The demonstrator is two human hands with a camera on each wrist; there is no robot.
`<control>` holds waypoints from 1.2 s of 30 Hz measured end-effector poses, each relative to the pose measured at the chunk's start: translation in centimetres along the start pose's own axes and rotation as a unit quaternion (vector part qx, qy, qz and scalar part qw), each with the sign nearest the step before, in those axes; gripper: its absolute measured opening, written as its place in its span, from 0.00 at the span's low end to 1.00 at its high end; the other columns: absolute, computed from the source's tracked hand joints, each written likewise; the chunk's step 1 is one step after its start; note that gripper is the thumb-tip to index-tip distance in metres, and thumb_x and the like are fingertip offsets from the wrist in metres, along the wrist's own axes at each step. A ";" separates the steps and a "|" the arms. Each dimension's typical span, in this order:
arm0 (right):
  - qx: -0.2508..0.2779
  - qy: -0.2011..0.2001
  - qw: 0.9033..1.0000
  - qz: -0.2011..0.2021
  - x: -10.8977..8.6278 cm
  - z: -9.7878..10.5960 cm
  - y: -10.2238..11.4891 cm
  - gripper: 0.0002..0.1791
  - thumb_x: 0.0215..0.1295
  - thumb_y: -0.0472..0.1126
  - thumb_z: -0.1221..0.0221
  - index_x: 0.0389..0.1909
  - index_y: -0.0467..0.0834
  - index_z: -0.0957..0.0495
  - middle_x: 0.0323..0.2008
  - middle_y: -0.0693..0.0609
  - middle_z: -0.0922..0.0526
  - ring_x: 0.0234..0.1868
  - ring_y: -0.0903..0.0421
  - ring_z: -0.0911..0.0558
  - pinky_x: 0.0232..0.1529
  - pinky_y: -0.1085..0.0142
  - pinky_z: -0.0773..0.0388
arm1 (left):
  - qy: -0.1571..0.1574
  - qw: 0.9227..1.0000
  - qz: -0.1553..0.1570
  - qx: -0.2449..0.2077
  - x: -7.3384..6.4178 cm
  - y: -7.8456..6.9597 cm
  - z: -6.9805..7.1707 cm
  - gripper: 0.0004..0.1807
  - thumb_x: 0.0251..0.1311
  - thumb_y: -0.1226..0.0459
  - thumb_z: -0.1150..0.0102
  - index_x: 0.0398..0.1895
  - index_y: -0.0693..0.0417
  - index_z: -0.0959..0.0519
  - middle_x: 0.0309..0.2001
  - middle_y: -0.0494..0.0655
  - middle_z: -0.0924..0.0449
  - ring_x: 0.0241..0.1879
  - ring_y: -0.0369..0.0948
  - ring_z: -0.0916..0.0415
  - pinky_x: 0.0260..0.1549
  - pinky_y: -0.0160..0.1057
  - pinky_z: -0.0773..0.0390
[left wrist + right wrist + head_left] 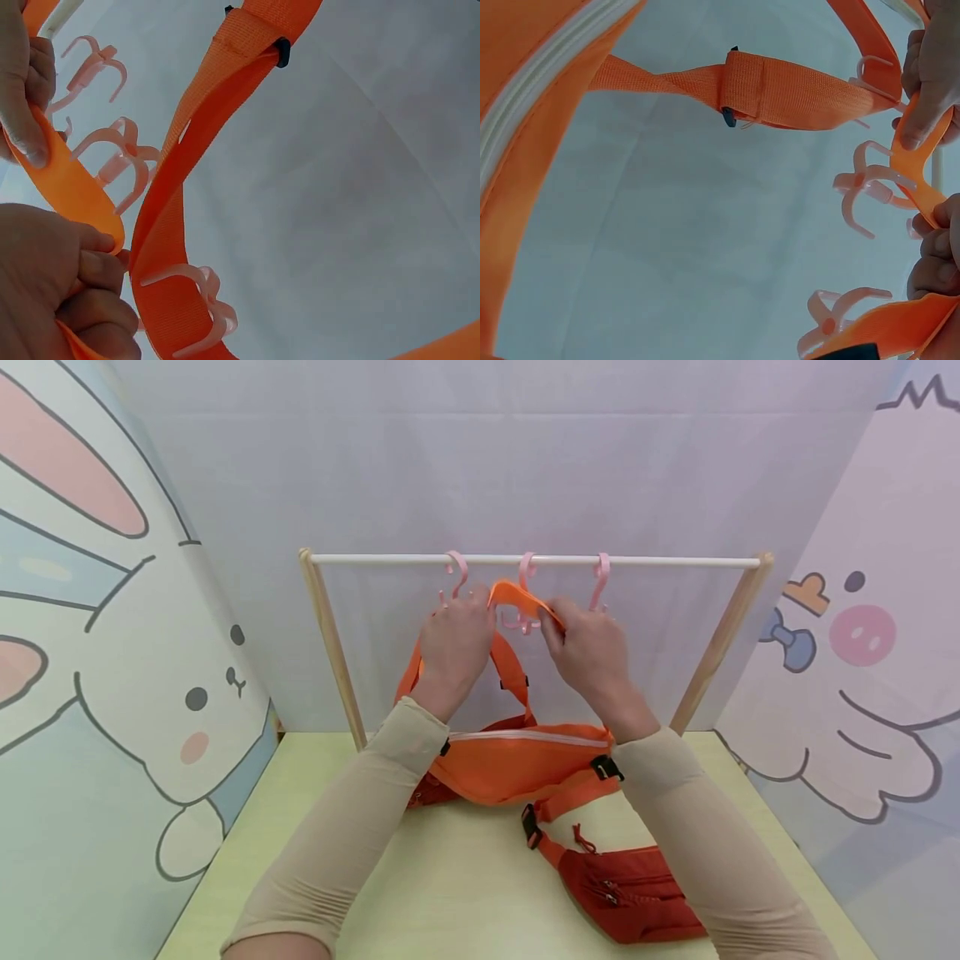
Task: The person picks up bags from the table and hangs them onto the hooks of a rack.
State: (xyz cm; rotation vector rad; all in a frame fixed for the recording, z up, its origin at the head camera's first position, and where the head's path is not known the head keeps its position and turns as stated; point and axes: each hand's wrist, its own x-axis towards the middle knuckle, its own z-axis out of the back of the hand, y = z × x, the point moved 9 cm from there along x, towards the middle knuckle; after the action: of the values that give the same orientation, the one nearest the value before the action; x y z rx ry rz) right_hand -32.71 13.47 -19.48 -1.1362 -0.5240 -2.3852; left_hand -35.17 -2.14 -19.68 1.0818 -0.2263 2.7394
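Note:
An orange waist bag (517, 768) with a white zip hangs below my hands. My left hand (457, 643) and right hand (592, 647) grip its strap a short way apart, and an orange stretch (512, 595) arches between them. In the left wrist view, the middle pink hook (127, 157) sits close beside that stretch, which overlaps it in the right wrist view. Another orange strap (169, 202), with a black slider, loops at the left pink hook (206, 307). A darker red bag (435, 791) shows partly behind the orange one.
A white rod (675, 562) on wooden legs (333, 652) carries the pink hooks, including a right one (601, 581). Another red waist bag (630, 893) with a black buckle (531, 827) lies on the pale table (442, 885), partly behind my right sleeve.

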 end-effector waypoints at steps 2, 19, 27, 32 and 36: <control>-0.001 0.009 1.000 -0.004 0.0 -0.4 -0.2 0.13 0.81 0.44 0.42 0.41 0.38 0.19 0.20 0.47 0.28 0.18 0.50 0.32 0.23 0.59 0.31 | 0.002 1.000 0.001 0.001 0.0 0.1 -0.2 0.14 0.79 0.54 0.42 0.47 0.55 0.19 0.18 0.47 0.31 0.14 0.44 0.32 0.16 0.38 0.27; -0.002 0.044 0.998 -0.039 -1.1 -2.5 -2.3 0.14 0.82 0.47 0.44 0.42 0.41 0.18 0.21 0.48 0.28 0.20 0.49 0.31 0.24 0.56 0.29 | 0.042 0.996 -0.042 -0.064 -2.1 -0.3 -1.4 0.14 0.79 0.54 0.42 0.43 0.56 0.19 0.19 0.46 0.30 0.16 0.42 0.30 0.20 0.36 0.23; 0.000 0.064 0.996 -0.065 -1.4 -3.2 -3.3 0.15 0.83 0.49 0.46 0.44 0.42 0.20 0.20 0.48 0.28 0.20 0.48 0.30 0.24 0.55 0.29 | 0.069 0.985 0.007 -0.156 -2.7 0.7 -2.5 0.13 0.80 0.54 0.43 0.50 0.54 0.19 0.22 0.46 0.28 0.18 0.42 0.30 0.20 0.36 0.26; 0.003 0.086 0.992 -0.089 -1.5 -3.9 -3.9 0.14 0.84 0.50 0.46 0.47 0.43 0.20 0.22 0.47 0.28 0.22 0.47 0.28 0.26 0.54 0.28 | 0.086 0.975 0.042 -0.201 -3.2 1.6 -3.6 0.13 0.80 0.53 0.43 0.44 0.54 0.19 0.22 0.47 0.28 0.19 0.43 0.30 0.19 0.37 0.29; 0.006 0.098 0.990 -0.102 -1.6 -4.4 -4.3 0.15 0.84 0.51 0.46 0.48 0.42 0.21 0.24 0.47 0.28 0.23 0.46 0.27 0.26 0.54 0.27 | 0.094 0.969 0.057 -0.220 -3.6 2.0 -4.5 0.16 0.80 0.52 0.44 0.36 0.52 0.23 0.23 0.47 0.28 0.20 0.44 0.31 0.20 0.37 0.30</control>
State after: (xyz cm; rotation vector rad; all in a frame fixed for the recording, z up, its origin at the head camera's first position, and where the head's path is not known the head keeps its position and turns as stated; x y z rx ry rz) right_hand -36.84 15.13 -23.97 -0.8652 -0.6112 -2.6294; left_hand -36.03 -3.57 -25.51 0.7050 -0.8415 2.6743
